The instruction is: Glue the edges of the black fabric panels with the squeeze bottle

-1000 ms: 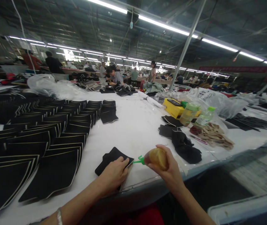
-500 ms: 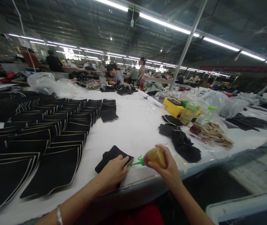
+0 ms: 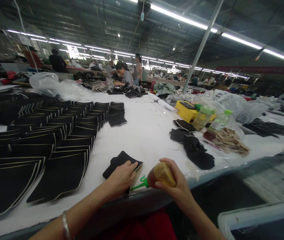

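A black cut piece (image 3: pixel 119 159) with a pale edge lies at the table's front. My left hand (image 3: pixel 122 176) holds it down, fingers bent and pressed together on its right part; the thumb is hidden. In my right hand (image 3: pixel 178 181) is a squeeze bottle (image 3: pixel 161 175) of amber liquid, tipped sideways with the fingers wrapped round it. Its green nozzle (image 3: pixel 140 185) points left, with the tip at the piece's lower right edge, close below my left hand. Whether any liquid is coming out cannot be seen.
Overlapping rows of black pieces (image 3: pixel 64 170) cover the table's left side. To the right lie more black pieces (image 3: pixel 198 151), a yellow box (image 3: pixel 185 111), a clear bottle with a green cap (image 3: pixel 220 121) and crumpled tan cloth (image 3: pixel 231 140). Co-workers (image 3: pixel 125 75) are at tables further back.
My right hand has moved the bottle left and down, so the nozzle tip has travelled along the piece's edge towards me. My left hand stays on the piece.
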